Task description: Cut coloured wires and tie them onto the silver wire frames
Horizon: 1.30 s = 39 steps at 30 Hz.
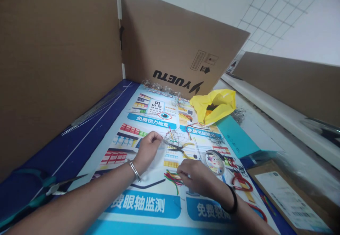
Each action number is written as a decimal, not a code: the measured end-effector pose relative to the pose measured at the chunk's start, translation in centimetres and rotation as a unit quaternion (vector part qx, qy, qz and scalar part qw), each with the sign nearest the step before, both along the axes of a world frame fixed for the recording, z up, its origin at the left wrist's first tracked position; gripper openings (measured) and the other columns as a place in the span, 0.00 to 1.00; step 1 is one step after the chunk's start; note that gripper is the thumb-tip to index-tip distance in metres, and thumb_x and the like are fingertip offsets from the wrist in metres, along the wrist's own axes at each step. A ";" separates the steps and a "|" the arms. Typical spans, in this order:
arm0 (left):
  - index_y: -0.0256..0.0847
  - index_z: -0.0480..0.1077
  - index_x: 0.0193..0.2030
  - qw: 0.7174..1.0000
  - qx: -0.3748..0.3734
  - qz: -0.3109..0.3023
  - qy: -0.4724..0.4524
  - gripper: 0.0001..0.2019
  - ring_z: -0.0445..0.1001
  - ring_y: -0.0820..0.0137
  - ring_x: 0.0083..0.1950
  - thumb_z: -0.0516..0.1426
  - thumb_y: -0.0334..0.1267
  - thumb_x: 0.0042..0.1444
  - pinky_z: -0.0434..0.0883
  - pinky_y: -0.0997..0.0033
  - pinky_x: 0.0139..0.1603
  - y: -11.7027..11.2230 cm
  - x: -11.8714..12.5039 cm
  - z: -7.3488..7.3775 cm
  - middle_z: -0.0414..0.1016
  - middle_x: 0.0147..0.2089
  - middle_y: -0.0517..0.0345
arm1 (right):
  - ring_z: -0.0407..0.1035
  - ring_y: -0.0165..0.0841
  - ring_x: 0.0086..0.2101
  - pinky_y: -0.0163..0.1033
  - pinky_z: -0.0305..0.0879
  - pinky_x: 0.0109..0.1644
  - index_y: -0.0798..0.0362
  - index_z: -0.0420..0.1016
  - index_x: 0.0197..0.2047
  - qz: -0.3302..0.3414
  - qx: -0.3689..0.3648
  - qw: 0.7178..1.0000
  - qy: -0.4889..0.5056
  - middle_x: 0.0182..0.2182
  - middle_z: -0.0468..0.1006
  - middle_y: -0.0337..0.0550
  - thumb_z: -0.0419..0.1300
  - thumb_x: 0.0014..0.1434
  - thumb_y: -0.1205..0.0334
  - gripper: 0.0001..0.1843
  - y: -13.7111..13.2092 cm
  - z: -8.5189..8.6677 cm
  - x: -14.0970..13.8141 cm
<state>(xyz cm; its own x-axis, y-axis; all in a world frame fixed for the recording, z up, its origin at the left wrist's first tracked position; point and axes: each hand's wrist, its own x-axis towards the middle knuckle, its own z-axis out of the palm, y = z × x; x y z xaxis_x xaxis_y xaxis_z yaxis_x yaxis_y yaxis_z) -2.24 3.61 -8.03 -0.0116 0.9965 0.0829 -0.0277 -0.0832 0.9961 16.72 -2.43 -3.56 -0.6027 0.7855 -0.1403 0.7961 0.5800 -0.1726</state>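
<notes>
My left hand [149, 150], with a silver bangle at the wrist, is closed in a pinch beside a loose tangle of thin wire [177, 136]. What sits between its fingertips is too fine to make out. Just right of it lie pliers [180, 149] with yellow handles and dark jaws. My right hand [198, 175], a black band round its wrist, curls its fingers at the end of a small bunch of red, green and yellow cords [174, 179]. Its fingertips are partly hidden. A round roll of clear tape [214, 162] lies behind that hand.
Teal-handled cutters [50, 187] are at the left, by thin clear rods [92, 109]. A yellow bag [214, 105] and wire tangles [159, 87] lie farther back. Red cord loops [242, 182] and a brown parcel [289, 199] are at right. Cardboard panels [172, 40] wall the back and left.
</notes>
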 end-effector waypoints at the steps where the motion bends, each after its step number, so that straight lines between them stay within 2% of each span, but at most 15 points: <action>1: 0.40 0.65 0.27 1.000 0.001 0.001 0.002 0.04 0.65 0.72 0.32 0.51 0.29 0.47 0.62 0.72 0.36 0.0 0.0 0.0 0.69 0.30 0.62 | 0.66 0.29 0.29 0.32 0.55 0.33 0.54 0.72 0.30 -0.001 -0.007 1.000 0.011 0.27 0.74 0.41 0.51 0.57 0.71 0.10 0.1 0.0 0.1; 5: 0.40 0.65 0.26 1.000 0.003 0.001 0.011 0.04 0.65 0.72 0.32 0.51 0.30 0.47 0.62 0.73 0.36 0.1 0.1 0.0 0.69 0.29 0.63 | 0.67 0.29 0.31 0.31 0.55 0.34 0.54 0.73 0.31 -0.005 -0.020 0.999 0.026 0.28 0.75 0.41 0.50 0.57 0.70 0.10 0.2 0.0 0.2; 11: 0.40 0.64 0.26 1.000 0.000 -0.008 0.010 0.04 0.64 0.73 0.31 0.50 0.29 0.48 0.62 0.73 0.35 0.0 0.1 -0.1 0.69 0.29 0.63 | 0.67 0.29 0.30 0.32 0.53 0.32 0.54 0.72 0.29 -0.016 -0.019 1.000 -0.005 0.29 0.75 0.40 0.52 0.56 0.69 0.09 0.3 -0.3 0.2; 19: 0.40 0.64 0.25 1.000 -0.002 -0.014 0.012 0.04 0.66 0.72 0.33 0.50 0.29 0.47 0.62 0.73 0.37 -0.1 0.1 0.4 0.68 0.29 0.63 | 0.65 0.29 0.28 0.34 0.48 0.29 0.55 0.69 0.28 0.009 0.032 0.998 -0.048 0.28 0.74 0.41 0.51 0.58 0.68 0.09 0.0 -0.8 0.1; 24: 0.40 0.65 0.26 1.000 0.001 -0.012 0.016 0.04 0.66 0.73 0.32 0.51 0.29 0.47 0.62 0.73 0.36 -0.1 0.0 0.0 0.69 0.29 0.63 | 0.64 0.29 0.28 0.35 0.48 0.30 0.55 0.68 0.28 0.017 0.049 0.998 -0.036 0.28 0.74 0.42 0.50 0.58 0.69 0.09 0.0 -1.3 0.1; 31: 0.40 0.67 0.28 0.999 0.027 -0.014 0.045 0.04 0.68 0.72 0.34 0.51 0.30 0.49 0.63 0.73 0.37 -0.1 -0.2 -0.4 0.72 0.34 0.61 | 0.62 0.28 0.28 0.34 0.47 0.30 0.56 0.69 0.29 -0.015 0.003 1.000 -0.001 0.27 0.74 0.42 0.52 0.56 0.70 0.07 0.2 -0.8 -0.1; 39: 0.40 0.66 0.27 0.995 0.054 -0.050 0.066 0.04 0.70 0.70 0.37 0.52 0.30 0.50 0.64 0.71 0.41 -0.9 -0.2 1.0 0.72 0.33 0.59 | 0.63 0.29 0.29 0.33 0.51 0.32 0.56 0.68 0.28 -0.015 -0.012 0.999 0.040 0.27 0.73 0.41 0.51 0.54 0.72 0.07 0.4 -0.5 0.3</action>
<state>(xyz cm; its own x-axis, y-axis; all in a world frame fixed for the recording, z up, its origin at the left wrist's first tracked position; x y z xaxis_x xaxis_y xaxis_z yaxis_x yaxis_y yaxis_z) -2.39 2.75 -7.07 0.1051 0.9772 0.1845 0.0898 -0.1940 0.9769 16.99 -2.01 -4.09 -0.5894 0.8002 -0.1109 0.7958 0.5515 -0.2501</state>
